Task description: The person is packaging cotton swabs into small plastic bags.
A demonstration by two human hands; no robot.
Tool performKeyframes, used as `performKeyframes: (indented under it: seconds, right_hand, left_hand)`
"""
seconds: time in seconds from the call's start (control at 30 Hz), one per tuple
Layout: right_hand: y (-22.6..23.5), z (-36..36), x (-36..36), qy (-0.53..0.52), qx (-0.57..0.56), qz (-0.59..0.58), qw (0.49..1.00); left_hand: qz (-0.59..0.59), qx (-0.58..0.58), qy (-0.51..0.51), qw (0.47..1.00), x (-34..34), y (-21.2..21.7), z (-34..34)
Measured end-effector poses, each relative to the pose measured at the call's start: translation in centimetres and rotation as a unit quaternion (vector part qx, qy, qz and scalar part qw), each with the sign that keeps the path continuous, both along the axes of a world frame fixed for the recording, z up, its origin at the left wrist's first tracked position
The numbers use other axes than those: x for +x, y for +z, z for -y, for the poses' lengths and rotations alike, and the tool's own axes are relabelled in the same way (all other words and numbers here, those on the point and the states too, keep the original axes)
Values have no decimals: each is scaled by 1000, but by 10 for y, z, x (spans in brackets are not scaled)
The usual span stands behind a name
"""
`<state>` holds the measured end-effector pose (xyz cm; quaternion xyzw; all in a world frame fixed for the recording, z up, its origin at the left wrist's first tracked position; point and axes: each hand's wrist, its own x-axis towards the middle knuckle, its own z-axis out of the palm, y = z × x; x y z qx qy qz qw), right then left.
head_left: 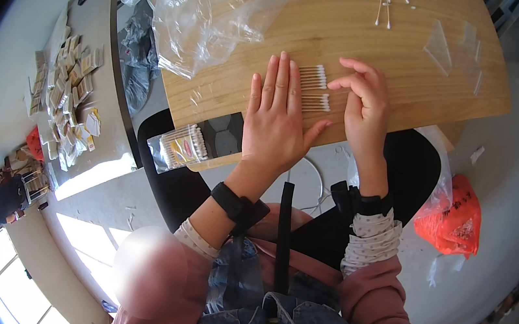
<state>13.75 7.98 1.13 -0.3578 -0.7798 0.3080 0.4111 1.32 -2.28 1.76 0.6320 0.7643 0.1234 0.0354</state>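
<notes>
While the left hand (276,119) is lying flat, fingers together, over the cotton swabs (315,89) on the wooden board (411,57), the right hand (365,104), fingers curled and empty, is nudging their tips; evening them gently seems best.

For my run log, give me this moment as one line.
left hand: flat on cotton swabs | right hand: fingers curled at swab tips | wooden table: clear bag, loose swabs

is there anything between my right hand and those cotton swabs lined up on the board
Nothing visible. The right hand hovers curled just right of the cotton swabs, with bare wooden board between them. The left hand lies flat over their left ends.
</notes>
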Motion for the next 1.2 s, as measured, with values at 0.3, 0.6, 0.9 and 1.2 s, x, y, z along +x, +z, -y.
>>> performKeyframes:
  seconds: [0.3,0.6,0.9,1.2]
  right_hand:
    - [-3,0,-1,5,25,28,999]
    - [-1,1,-4,-8,26,30,999]
    - [-2,0,-3,1,35,53,998]
    - [-1,0,-5,-6,44,65,997]
  left_hand:
    - [0,3,3,1000,0,0,1]
    - [-1,3,2,1000,0,-1,1]
    - [1,6,2,1000,0,-1,1]
    - [5,7,1,1000,-1,-1,1]
